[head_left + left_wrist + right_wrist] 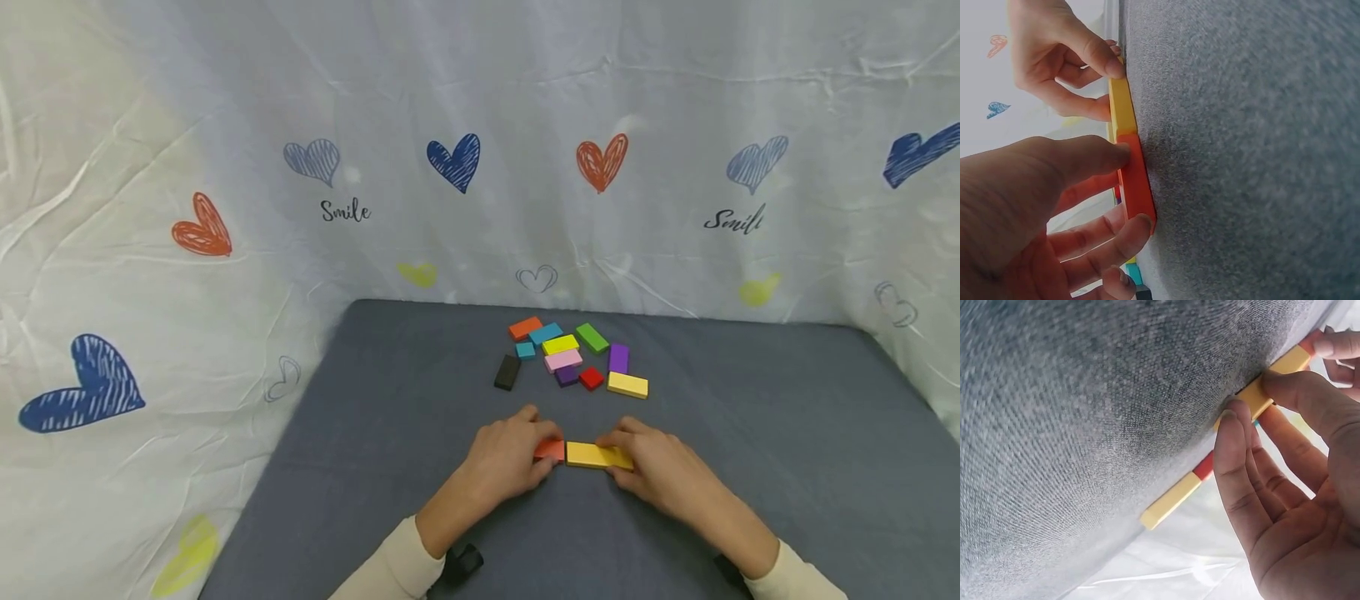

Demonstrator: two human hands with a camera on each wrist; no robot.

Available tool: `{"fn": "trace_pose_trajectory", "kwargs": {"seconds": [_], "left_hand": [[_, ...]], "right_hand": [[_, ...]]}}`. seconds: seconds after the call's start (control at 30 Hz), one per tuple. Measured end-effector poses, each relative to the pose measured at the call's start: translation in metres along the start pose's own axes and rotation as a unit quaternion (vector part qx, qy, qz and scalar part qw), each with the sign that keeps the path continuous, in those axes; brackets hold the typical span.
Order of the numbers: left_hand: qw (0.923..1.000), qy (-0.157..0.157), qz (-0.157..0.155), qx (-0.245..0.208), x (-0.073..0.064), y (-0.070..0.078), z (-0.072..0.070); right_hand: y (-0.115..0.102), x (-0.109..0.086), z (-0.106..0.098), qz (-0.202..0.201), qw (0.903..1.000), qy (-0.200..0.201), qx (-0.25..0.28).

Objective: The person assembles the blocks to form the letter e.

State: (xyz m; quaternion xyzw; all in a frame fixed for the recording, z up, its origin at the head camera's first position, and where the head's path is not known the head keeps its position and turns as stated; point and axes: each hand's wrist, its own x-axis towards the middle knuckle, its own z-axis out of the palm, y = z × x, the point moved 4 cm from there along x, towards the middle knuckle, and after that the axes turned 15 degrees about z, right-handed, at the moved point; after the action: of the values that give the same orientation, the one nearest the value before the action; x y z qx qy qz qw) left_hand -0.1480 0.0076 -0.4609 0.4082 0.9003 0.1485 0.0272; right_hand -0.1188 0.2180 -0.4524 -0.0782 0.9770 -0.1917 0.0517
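My left hand point(513, 454) pinches an orange-red rectangular block point(1138, 184) lying on the grey cloth, with the thumb on its near side and fingers at its outer end. My right hand point(667, 467) grips a yellow rectangular block point(588, 455) near its right end. The two blocks lie end to end in a line, touching or nearly so. Much of the orange-red block is covered by the left hand in the head view. In the right wrist view, the thumb hides part of the yellow block point(1254, 400).
Beyond the hands lies a loose group of blocks: black point(507, 372), orange point(525, 328), green point(592, 338), pink point(563, 360), red point(591, 378), purple point(618, 358), pale yellow point(627, 385) and several others. A white curtain point(510, 92) printed with hearts hangs behind the grey-covered table point(375, 375).
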Motion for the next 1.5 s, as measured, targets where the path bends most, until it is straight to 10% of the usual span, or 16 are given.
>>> {"fn": "trace_pose_trajectory", "kwargs": {"seconds": [1.13,1.5], "left_hand": [[0.999,0.017,0.03,-0.028,0.001,0.006,0.006],[0.9993,-0.026,0.025,-0.012,-0.014,0.018,0.008]], "right_hand": [[0.0,0.001,0.001,-0.006,1.0,-0.002,-0.001],[0.001,0.001,0.003,0.0,1.0,-0.008,-0.004]]}}
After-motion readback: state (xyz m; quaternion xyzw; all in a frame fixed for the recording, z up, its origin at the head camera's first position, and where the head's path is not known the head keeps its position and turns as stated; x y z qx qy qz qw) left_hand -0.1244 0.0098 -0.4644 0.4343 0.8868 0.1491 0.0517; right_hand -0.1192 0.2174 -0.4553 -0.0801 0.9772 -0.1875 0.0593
